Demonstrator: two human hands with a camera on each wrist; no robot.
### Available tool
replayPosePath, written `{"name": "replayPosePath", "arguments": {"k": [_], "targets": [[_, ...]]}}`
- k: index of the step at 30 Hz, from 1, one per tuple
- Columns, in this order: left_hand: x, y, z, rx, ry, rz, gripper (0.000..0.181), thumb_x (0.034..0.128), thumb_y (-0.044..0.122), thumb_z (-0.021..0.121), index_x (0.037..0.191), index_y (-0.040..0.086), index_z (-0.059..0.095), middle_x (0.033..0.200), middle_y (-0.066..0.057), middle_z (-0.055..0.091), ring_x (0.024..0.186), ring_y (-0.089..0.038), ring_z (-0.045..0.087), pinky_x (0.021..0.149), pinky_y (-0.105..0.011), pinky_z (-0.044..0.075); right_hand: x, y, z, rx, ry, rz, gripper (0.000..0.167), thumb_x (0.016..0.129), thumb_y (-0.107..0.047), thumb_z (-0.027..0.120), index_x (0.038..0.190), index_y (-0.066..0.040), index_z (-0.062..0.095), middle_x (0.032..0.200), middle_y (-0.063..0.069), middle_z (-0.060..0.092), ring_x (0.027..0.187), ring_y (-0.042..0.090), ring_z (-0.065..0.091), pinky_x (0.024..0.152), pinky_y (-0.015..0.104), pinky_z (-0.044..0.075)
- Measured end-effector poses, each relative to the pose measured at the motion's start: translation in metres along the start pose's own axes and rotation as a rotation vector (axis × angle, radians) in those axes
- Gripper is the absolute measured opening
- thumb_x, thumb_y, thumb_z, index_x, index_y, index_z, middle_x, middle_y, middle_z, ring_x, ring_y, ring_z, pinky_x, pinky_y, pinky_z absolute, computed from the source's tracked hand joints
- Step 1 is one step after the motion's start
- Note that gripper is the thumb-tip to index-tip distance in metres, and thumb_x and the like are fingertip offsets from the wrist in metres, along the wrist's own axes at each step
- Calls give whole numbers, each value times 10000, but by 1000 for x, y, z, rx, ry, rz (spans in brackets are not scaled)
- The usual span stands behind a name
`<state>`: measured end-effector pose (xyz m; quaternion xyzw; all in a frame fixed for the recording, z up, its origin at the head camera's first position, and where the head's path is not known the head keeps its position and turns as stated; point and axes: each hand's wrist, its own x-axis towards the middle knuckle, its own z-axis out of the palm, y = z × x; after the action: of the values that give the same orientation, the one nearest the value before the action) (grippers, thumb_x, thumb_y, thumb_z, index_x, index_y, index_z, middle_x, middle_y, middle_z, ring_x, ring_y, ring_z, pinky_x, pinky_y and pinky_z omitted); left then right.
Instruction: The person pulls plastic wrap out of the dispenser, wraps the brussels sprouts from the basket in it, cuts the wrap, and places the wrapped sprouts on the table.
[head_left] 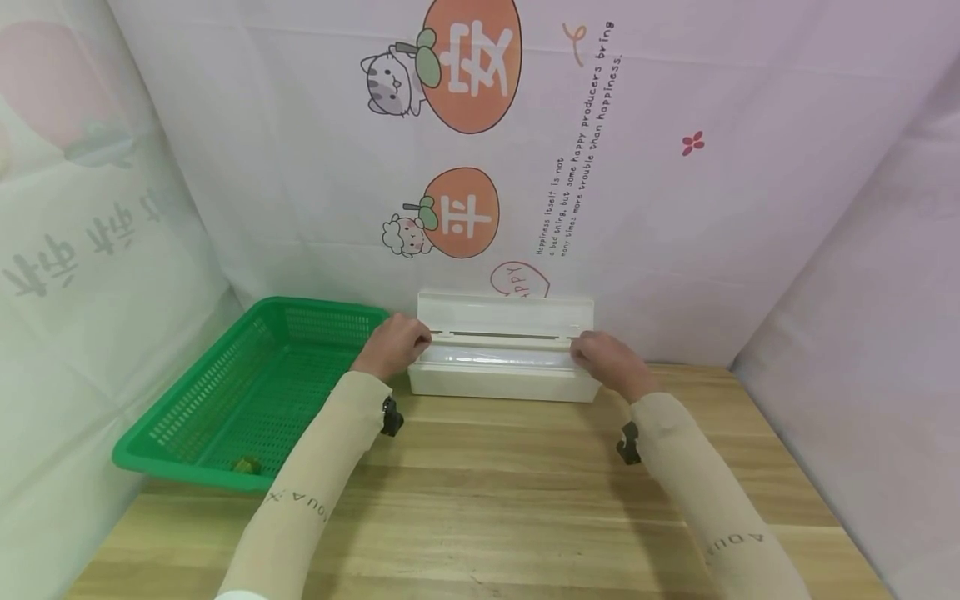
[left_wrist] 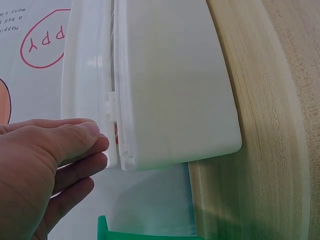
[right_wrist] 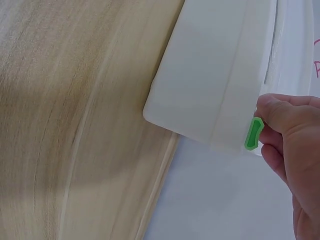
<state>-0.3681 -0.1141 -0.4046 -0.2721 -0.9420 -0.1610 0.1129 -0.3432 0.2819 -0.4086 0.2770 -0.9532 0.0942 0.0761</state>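
A long white cling film dispenser (head_left: 504, 383) stands at the back of the table with its lid (head_left: 502, 312) raised. Inside it lies a shiny roll of clear film (head_left: 498, 357). My left hand (head_left: 395, 345) pinches at the dispenser's left end, near the lid's hinge side; thumb and forefinger meet there in the left wrist view. At the opposite end, my right hand (head_left: 609, 360) pinches the edge with thumb and forefinger. A small green piece (right_wrist: 254, 133) shows beside those right fingers. Whether either hand also holds clear film I cannot tell.
A green plastic basket (head_left: 197, 475) stands on the left side of the table, with a small yellowish-green item (head_left: 246, 465) in its near corner. White printed cloth (head_left: 637, 208) rises close behind the dispenser and along both sides. The wooden table (head_left: 487, 508) extends toward me.
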Motion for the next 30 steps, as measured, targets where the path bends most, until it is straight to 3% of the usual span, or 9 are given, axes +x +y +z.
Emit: {"name": "replayPosePath", "arguments": {"k": [7, 14, 22, 30], "targets": [[-3, 2, -3, 4, -10, -2, 159, 1013, 63, 689, 972, 49, 841, 911, -75, 792, 716, -143, 587, 710, -311, 556, -1, -2, -2, -12, 30, -27, 267, 1015, 44, 569, 780, -82, 563, 738, 8, 498, 696, 144, 437, 628, 270, 419], [-4, 1, -3, -6, -22, 4, 172, 1020, 64, 676, 961, 40, 836, 872, -69, 776, 700, -138, 574, 703, -309, 549, -4, 0, 1, -94, 92, -85, 152, 977, 49, 636, 868, -57, 639, 825, 44, 641, 790, 197, 589, 749, 379, 579], [-6, 3, -6, -13, -17, -13, 153, 1015, 80, 694, 976, 52, 839, 914, -74, 790, 725, -141, 601, 731, -326, 582, -7, 3, 2, -99, 99, -93, 155, 969, 53, 644, 865, -61, 635, 821, 31, 627, 773, 166, 554, 710, 353, 551], [-8, 3, -7, -33, 5, -10, 140, 1007, 71, 702, 996, 52, 839, 957, -91, 801, 754, -147, 637, 776, -362, 623, -4, 6, 1, -46, 75, -21, 153, 1023, 9, 586, 903, -22, 676, 851, 68, 661, 785, 191, 578, 738, 378, 567]]}}
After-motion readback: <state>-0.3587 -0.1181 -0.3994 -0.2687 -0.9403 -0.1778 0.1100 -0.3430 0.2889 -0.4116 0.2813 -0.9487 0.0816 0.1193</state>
